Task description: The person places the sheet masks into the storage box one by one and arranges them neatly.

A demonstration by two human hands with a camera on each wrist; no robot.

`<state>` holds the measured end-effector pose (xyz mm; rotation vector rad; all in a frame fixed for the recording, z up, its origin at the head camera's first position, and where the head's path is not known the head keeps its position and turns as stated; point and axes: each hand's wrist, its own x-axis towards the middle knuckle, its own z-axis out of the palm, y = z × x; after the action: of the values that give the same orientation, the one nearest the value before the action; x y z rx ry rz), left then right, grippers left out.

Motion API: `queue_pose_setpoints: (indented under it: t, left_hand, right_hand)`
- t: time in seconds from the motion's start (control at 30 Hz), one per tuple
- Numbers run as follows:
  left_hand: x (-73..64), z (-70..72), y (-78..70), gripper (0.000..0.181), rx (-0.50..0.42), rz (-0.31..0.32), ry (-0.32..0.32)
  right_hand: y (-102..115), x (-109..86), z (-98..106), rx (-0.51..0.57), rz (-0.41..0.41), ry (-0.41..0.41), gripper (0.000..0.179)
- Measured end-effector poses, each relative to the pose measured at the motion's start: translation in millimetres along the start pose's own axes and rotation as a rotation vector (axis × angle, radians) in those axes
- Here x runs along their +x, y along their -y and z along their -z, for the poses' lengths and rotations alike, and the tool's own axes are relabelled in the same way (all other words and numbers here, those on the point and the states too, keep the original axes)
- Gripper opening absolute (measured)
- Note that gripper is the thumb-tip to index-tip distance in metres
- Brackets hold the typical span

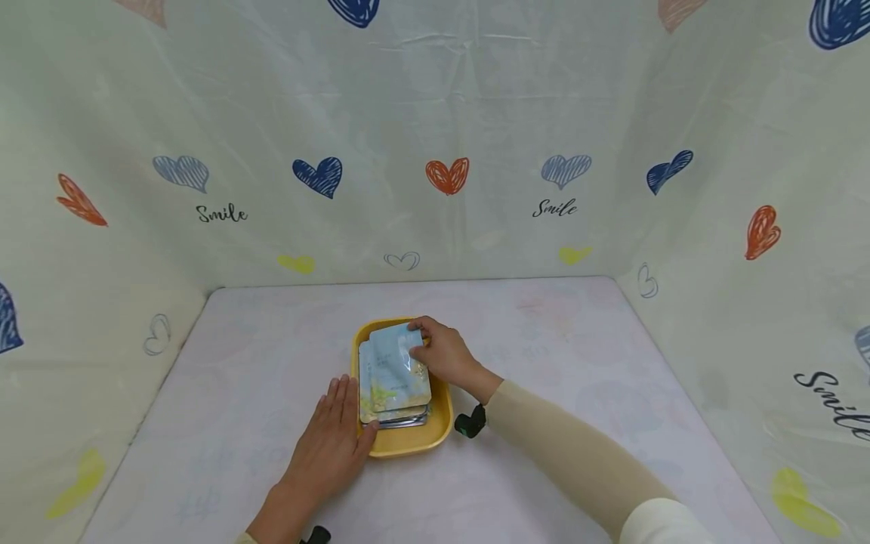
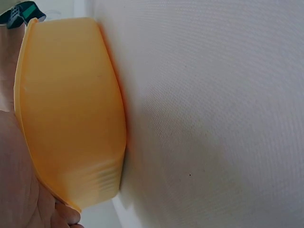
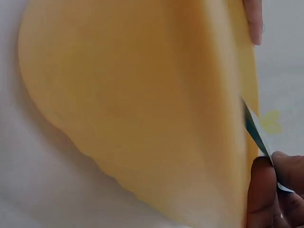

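Observation:
A yellow plastic tray (image 1: 408, 440) holds a small stack of flat, light blue packets with yellow flower prints. My right hand (image 1: 446, 355) pinches the top packet (image 1: 394, 366) at its upper right corner, between thumb and fingers. In the right wrist view the pinched packet (image 3: 258, 135) shows edge-on above the tray's rim, its corner bent. My left hand (image 1: 328, 444) lies along the tray's left side with straight fingers, thumb at the front left rim. In the left wrist view the palm (image 2: 16, 175) touches the tray's rim.
The tray stands on a white tabletop (image 1: 544, 363). Behind and at both sides hang pale curtains (image 1: 381, 98) printed with hearts and the word "Smile". A dark wrist device (image 1: 470, 421) sits under the right wrist, near the tray's right edge.

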<state>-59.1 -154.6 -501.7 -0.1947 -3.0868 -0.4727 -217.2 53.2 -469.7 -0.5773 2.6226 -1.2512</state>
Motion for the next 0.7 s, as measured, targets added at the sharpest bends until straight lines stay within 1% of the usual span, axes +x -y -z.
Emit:
queue_pose_setpoints:
  t: [0.1,0.23,0.37,0.5,0.6,0.7]
  left_hand:
    - [0.2,-0.3,0.0,0.083,-0.004,0.005,0.008]
    - [0.6,-1.4,0.8,0.083,-0.004,0.002,0.002]
    - [0.5,-1.2,1.1,0.083,0.0,0.007,0.007]
    - [0.8,-0.7,0.7,0.084,0.002,0.013,0.014]
    - [1.2,-0.9,0.5,0.084,0.003,0.015,0.018]
    - [1.1,-0.7,0.2,0.084,-0.003,0.017,0.022]
  right_hand:
    - [1.0,-0.5,0.1,0.0,-0.004,0.007,0.036]
    - [3.3,-0.4,-1.4,0.005,-0.034,0.024,0.039]
    - [6.1,-0.7,-4.8,-0.082,-0.056,0.042,0.049]
    - [6.9,-1.8,-8.6,-0.161,-0.037,0.05,0.056]
    - [5.9,-2.7,-9.7,-0.188,-0.009,0.041,0.057]
    - [5.0,-4.1,-8.4,-0.187,0.006,0.027,0.057]
